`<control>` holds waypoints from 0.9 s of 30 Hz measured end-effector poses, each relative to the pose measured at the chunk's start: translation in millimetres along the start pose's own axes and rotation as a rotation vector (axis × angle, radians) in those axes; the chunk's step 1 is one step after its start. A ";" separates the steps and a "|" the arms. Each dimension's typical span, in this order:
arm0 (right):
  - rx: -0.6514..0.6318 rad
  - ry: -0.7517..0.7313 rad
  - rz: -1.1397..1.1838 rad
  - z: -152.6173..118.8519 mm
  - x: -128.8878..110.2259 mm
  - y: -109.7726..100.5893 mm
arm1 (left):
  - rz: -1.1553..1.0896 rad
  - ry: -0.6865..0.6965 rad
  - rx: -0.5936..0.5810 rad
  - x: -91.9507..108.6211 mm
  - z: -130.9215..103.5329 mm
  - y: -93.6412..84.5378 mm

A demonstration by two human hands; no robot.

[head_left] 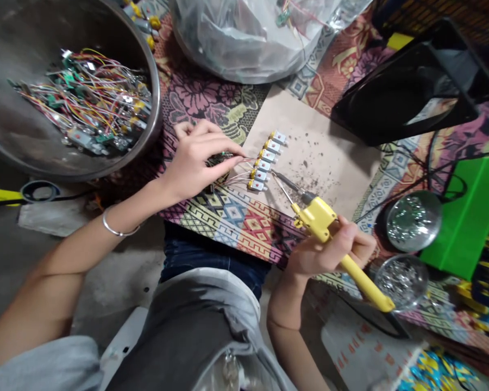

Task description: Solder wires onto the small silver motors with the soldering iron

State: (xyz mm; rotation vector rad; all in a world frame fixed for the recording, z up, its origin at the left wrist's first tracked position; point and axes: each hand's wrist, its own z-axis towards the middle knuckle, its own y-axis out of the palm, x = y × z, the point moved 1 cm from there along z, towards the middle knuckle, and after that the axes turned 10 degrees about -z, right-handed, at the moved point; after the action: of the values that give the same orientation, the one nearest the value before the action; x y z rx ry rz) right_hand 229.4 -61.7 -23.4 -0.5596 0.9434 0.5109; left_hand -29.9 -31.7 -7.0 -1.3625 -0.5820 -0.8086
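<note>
Several small grey motors with yellow ends (pixel 262 166) lie in a slanting row on a brown sheet (pixel 346 163). My left hand (pixel 199 157) pinches thin wires (pixel 248 159) between thumb and index finger, just left of the row. Other wires run below those fingertips to the lower motors. In my right hand (pixel 330 250) is a yellow soldering gun (pixel 320 217), its fingers wrapped round the handle. The gun's dark tip and a thin metal tube point up and left, close to the right side of the row. Whether the tip touches a motor I cannot tell.
A metal bowl (pixel 157 108) with wired parts stands at the upper left. A clear plastic bag (pixel 244 49) sits at the top. On the right are a black housing (pixel 411 92), a green box (pixel 468 217) and two dishes of small metal parts (pixel 413 220). Dark specks dot the sheet.
</note>
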 end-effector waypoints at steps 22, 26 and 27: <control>-0.061 0.123 -0.114 -7.4 6.5 -8.7 | -0.035 -0.185 -0.161 28.7 2.1 18.2; -0.055 0.139 -0.089 -8.4 7.9 -9.3 | -0.030 -0.179 -0.187 32.4 -1.3 18.9; -0.057 0.138 -0.089 -8.2 7.7 -9.1 | -0.026 -0.173 -0.186 33.9 -2.6 19.7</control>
State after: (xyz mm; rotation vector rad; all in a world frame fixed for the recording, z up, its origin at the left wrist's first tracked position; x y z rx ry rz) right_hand 234.0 -72.6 -31.8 -0.6923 1.0325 0.4249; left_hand 6.1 -39.6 6.7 -1.6096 -0.6733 -0.7856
